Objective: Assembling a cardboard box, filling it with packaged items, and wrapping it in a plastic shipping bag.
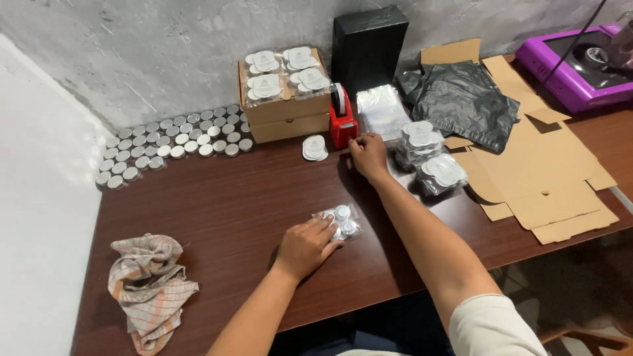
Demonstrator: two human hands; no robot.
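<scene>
A: Pressing down, the left hand [304,245] lies flat, fingers spread, on a clear pouch [341,222] of small tins at mid-table [217,211].

B: Gripping it?

A: No, fingers are loose on top, nothing closed around it.

B: Right hand [368,155]?

A: Farther back, just right of the red tape dispenser [341,117], fingertips pinched at its base (can't tell on what, too small).

B: Surroundings?

A: Tins [173,143] in rows far left, checked rag [149,285] near left, brown box [287,112] behind, filled pouches [428,157] and flat cardboard [550,181] on the right.
</scene>
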